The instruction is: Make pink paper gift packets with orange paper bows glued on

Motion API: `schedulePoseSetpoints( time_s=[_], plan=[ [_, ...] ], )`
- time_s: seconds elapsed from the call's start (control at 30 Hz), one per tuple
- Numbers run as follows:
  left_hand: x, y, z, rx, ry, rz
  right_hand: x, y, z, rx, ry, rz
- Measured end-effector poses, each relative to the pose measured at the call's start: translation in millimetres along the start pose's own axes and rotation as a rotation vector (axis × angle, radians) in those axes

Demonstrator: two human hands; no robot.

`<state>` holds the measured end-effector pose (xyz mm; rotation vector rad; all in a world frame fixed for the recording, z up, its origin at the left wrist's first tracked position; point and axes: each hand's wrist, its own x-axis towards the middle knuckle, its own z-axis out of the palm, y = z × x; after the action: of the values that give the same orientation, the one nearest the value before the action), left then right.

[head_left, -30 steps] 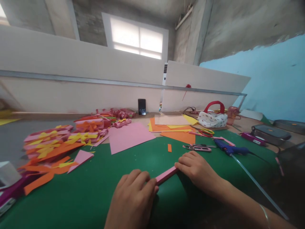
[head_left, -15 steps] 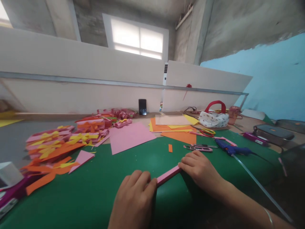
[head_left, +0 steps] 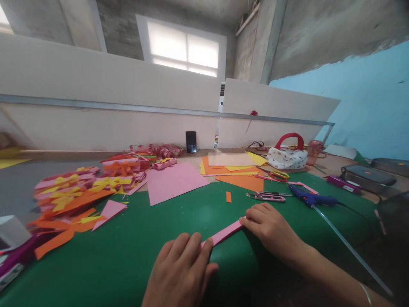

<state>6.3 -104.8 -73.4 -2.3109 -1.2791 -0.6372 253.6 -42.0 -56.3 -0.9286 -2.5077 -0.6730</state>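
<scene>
A narrow folded strip of pink paper (head_left: 227, 232) slants over the front of the green mat (head_left: 128, 264). At its near left end my left hand (head_left: 183, 268) presses it with the fingertips, the thumb sticking out below the strip. My right hand (head_left: 271, 228) pinches the upper right end between thumb and curled fingers. Part of each end is hidden under the fingers. Beyond my right hand lie pink-handled thread snips (head_left: 268, 197), and a small orange paper piece (head_left: 228, 197) sits just past the strip.
A blue glue gun (head_left: 311, 198) with a long clear glue stick lies at right. Pink paper (head_left: 175, 181) and orange sheets (head_left: 239, 182) lie behind. Finished-looking paper pieces with yellow bows (head_left: 67, 192) pile up at left. A phone (head_left: 191, 141) leans against the board.
My left thumb has moved off the strip and down, while the left fingertips now rest on it. More of the strip's flat face shows. My right hand has barely shifted.
</scene>
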Motion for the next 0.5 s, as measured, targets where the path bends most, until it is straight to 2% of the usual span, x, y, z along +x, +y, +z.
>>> schedulePoseSetpoints(
  time_s=[0.3, 0.5],
  plan=[
    [-18.1, -12.4, 7.2, -0.027, 0.126, 0.043, -4.1, 1.0, -0.2, 0.041, -0.031, 0.041],
    [-24.5, -26.7, -2.2, 0.0, 0.191, 0.108, -4.1, 0.6, 0.9, 0.068, -0.045, 0.055]
  ],
)
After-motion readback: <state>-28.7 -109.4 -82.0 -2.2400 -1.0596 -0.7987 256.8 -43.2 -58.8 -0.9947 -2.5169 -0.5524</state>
